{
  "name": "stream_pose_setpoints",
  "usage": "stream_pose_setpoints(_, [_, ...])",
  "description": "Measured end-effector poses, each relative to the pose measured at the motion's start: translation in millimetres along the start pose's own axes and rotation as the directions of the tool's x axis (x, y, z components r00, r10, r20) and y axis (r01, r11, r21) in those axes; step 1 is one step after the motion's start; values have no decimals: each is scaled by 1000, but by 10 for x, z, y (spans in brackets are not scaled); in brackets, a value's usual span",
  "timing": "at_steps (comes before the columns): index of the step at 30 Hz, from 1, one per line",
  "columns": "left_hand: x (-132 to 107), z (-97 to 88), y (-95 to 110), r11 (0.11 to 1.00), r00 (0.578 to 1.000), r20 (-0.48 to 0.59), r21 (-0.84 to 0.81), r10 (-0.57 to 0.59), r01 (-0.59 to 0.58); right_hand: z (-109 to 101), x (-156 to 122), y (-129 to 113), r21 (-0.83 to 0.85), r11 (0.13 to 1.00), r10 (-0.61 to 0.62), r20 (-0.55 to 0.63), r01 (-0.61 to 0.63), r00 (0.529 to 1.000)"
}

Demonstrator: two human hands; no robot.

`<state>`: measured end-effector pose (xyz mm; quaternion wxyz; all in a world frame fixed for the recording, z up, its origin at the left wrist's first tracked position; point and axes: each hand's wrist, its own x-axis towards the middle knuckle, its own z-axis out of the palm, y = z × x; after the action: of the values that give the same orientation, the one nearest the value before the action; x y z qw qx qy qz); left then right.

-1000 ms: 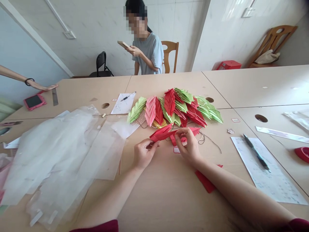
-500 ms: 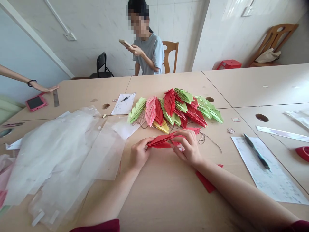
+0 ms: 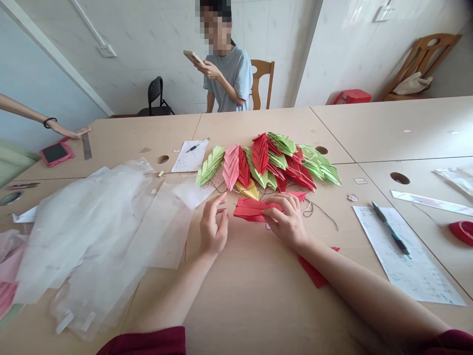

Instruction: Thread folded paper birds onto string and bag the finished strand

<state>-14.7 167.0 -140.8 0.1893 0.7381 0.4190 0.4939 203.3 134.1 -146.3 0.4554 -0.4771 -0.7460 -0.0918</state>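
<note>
we pinch the red paper [image 3: 247,209] between the thumb and fingers of our right hand [image 3: 290,221], just in front of the pile [image 3: 260,154] on the table [image 3: 244,301]. our left hand [image 3: 213,230] is just beside the red paper's left end, thumb and fingers parted.

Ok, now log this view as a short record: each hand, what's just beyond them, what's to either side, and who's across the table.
Left hand: open, apart from the folded red paper
Right hand: pinching that red paper
Beyond: pile of pleated paper pieces, mostly green and red
Left side: translucent sheets
Right side: pen on a written sheet
Across: person holding a phone
</note>
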Motion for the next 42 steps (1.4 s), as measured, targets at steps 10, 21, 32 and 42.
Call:
stream_pose_setpoints(10, [1, -43, 74, 995, 986, 137, -42, 94, -89, 50, -22, -8, 99, 992, 78, 61, -84, 995])
stream_pose_setpoints(21, [24, -6, -21, 805, 894, 240, -393, -378, 445, 38, -32, 24, 256, 966, -23, 183, -25, 983])
stream_pose_setpoints(32, [42, -66, -62, 921, 944, 280, -293, -176, 259, 37, -15, 65, 232, 956, 126, 221, -177, 967])
stream_pose_setpoints(42, [55, -68, -170, 969, 982, -21, -164, -190, 184, -17, 46, -29, 291, 924, 85, 474, -247, 876])
